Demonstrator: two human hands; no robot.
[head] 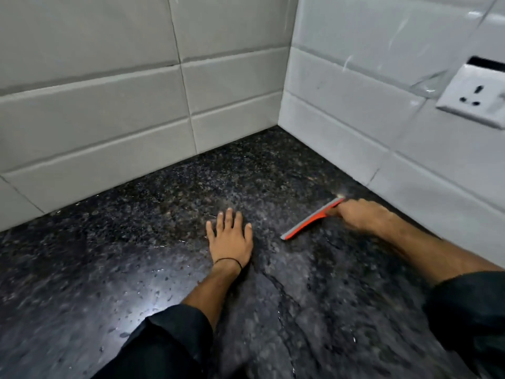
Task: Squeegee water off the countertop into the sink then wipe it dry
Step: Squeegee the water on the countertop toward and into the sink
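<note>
The left hand (231,242) is laid flat on the black speckled stone countertop (123,242), with its fingers straight and spread and nothing held. A thin black band (228,260) is worn at its wrist. Just to the right, apart from that hand, the orange-and-grey squeegee (308,221) is set on the stone. Its long axis runs from near-left to far-right, toward the right-hand wall. It is gripped at its far-right part by the right hand (360,216), whose fingers are curled round the handle, which is largely hidden and blurred. The blade thus lies to the left of the grip, between the two hands, with the right hand the nearer.

The sink is not seen, so the direction of the coming stroke cannot be told. A pull leftward or nearward is judged likely, since the far and right sides are closed by walls.

Droplets and a wet film are seen on the countertop, with a bright glare at the near left. The corner is formed by a wall of pale rectangular tiles (109,91) on the left and a wall of glossy white tiles (355,86) on the right, where a white socket plate (474,95) is mounted.
</note>
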